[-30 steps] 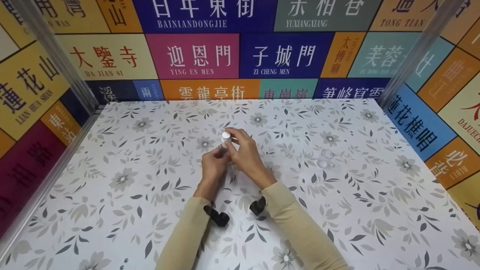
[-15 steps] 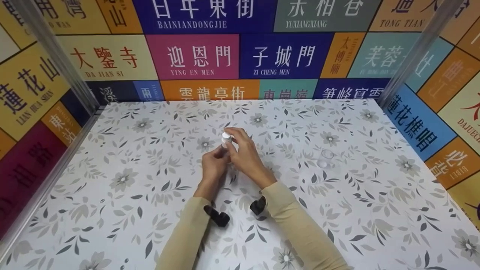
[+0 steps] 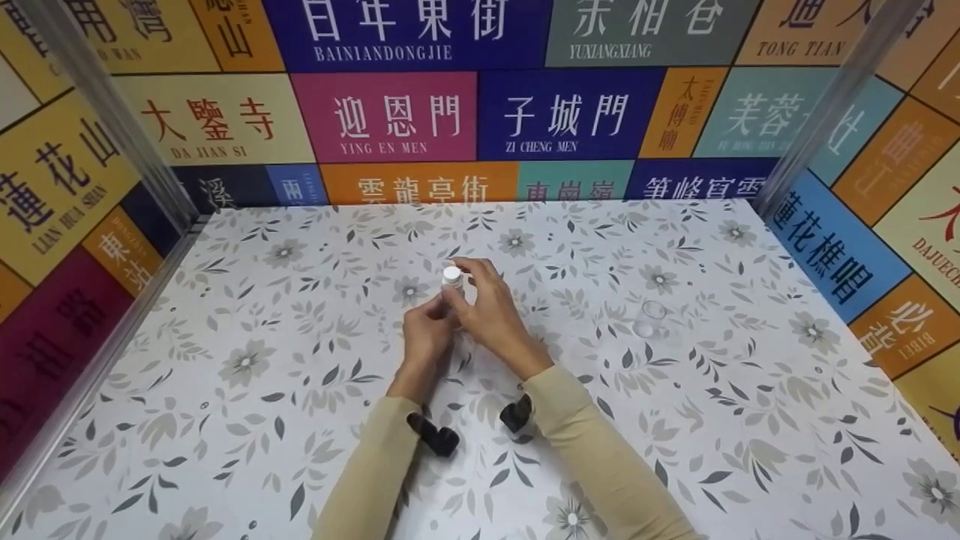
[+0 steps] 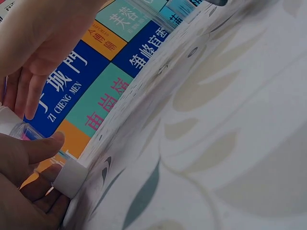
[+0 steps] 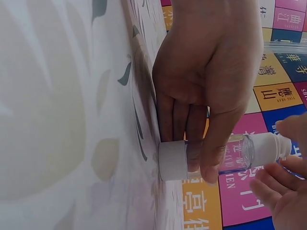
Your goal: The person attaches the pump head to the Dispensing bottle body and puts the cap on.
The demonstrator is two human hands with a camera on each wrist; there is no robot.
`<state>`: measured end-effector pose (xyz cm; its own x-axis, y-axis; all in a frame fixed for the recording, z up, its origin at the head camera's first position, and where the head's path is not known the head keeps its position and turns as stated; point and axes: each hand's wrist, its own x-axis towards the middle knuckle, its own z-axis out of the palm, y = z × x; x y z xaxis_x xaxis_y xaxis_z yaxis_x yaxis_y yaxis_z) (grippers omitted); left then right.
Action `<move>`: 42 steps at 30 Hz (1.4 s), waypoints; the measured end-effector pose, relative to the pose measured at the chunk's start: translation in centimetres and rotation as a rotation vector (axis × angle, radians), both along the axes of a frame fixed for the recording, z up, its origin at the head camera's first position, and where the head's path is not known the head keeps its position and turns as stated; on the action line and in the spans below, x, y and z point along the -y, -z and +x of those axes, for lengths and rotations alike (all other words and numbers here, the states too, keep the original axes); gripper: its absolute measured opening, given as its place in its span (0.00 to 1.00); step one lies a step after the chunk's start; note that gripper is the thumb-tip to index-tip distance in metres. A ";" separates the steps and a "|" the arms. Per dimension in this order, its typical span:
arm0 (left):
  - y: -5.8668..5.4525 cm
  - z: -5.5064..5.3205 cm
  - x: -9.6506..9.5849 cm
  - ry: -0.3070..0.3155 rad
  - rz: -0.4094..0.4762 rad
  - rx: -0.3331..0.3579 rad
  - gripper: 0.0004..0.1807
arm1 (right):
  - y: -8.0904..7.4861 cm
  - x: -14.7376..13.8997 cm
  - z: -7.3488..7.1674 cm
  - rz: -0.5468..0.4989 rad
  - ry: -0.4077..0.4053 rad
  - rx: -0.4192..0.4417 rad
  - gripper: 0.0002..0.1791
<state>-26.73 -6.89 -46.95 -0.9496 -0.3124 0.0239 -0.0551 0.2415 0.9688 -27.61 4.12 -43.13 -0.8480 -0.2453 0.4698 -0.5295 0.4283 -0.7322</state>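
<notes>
A small clear bottle (image 5: 234, 153) with a white base (image 5: 172, 160) and a white top (image 3: 452, 276) stands upright near the middle of the table. My left hand (image 3: 427, 328) grips its lower body, thumb laid across the clear wall, as the left wrist view also shows. At the upper end is my right hand (image 3: 491, 311), its thumb and fingers curved loosely round the white top. In the right wrist view its fingertips (image 5: 261, 184) are close beside that top. The left wrist view shows several of its fingers hanging fairly straight.
A clear cup-like piece (image 3: 651, 319) stands on the table to the right of the hands. The floral tabletop (image 3: 247, 442) is enclosed by printed panels (image 3: 382, 112) at the back and both sides. Each wrist carries a black camera (image 3: 442, 441).
My right thumb has shifted left across the bottle's neck, and the index finger has loosened away from the white top. The left hand keeps its grip in place.
</notes>
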 end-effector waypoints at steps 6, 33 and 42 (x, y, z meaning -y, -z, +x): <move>0.0 0.0 0.0 0.016 0.031 -0.012 0.19 | 0.0 0.0 0.0 -0.004 -0.016 -0.052 0.20; 0.0 0.1 0.0 0.013 0.015 -0.006 0.18 | 0.0 0.0 0.0 -0.032 -0.021 -0.057 0.20; 0.0 0.0 0.0 0.016 0.025 0.005 0.23 | -0.1 0.1 0.1 -0.019 0.009 -0.026 0.22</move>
<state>-26.68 -6.93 -46.91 -0.9545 -0.2979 0.0113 -0.0565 0.2179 0.9743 -27.53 4.00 -43.01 -0.8376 -0.2284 0.4962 -0.5446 0.4198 -0.7261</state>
